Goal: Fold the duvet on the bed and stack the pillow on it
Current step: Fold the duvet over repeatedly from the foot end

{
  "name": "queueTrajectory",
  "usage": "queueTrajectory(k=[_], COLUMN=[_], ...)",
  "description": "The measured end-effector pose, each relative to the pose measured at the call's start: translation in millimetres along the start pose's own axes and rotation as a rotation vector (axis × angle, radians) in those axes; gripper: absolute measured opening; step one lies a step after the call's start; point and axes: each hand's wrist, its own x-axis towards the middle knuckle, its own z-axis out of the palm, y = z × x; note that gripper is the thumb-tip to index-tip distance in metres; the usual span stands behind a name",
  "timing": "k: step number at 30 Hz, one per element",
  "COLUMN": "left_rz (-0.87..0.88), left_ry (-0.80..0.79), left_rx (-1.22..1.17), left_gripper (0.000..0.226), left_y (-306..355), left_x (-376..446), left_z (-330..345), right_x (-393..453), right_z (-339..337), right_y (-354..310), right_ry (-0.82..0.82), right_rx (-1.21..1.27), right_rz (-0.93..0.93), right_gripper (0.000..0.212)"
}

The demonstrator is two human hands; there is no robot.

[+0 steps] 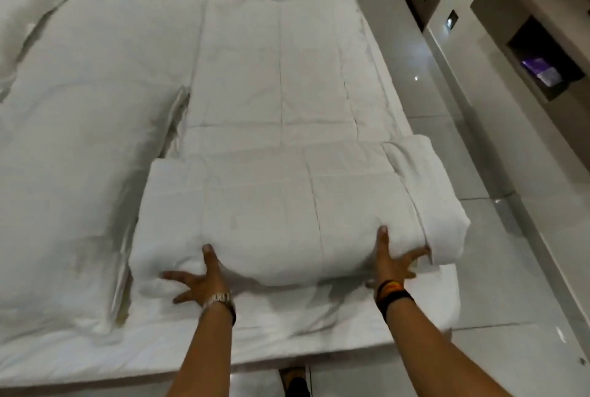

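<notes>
We're mid-fold: left hand (199,281) and right hand (391,264), each grip spread flat, press the duvet (287,205) roll on the bed (319,332); next another turn forward, pillow (73,173) waiting alongside

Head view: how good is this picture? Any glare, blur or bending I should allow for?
Head view: dim, flat light, so the white duvet shows little texture; soft shadow under its near edge by the left hand and right hand; glare spots on the glossy floor; slight softness throughout; wide-angle bending tilts the wall unit at right.
</notes>
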Motion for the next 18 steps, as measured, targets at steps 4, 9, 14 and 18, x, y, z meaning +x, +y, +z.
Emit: queueTrajectory(k=[4, 9, 14, 18], left_rz=[0.001, 0.043, 0.086, 0.146], left_ry=[0.011, -0.045, -0.039, -0.003], left_rx=[-0.142, -0.294, -0.376, -0.459], left_gripper=[0.149, 0.173, 0.135, 0.122], left_y=[13.5, 4.4, 3.5, -13.2], left_x=[29.3, 27.9, 0.3, -37.9], left_z=[38.8, 67.2, 53.4, -4.3], right_x=[32.6, 30.7, 13.9, -23.9], right_z=[50.8, 65.1, 37.6, -1.4], right_y=[-30.5, -25.2, -7.9, 19.8], right_ry=[0.091, 0.092, 0.037, -0.028], right_rx=[0.074, 0.264, 0.315, 0.337], right_rz=[0.051, 0.060, -0.001, -0.010], right_gripper=[0.162, 0.146, 0.136, 0.137])
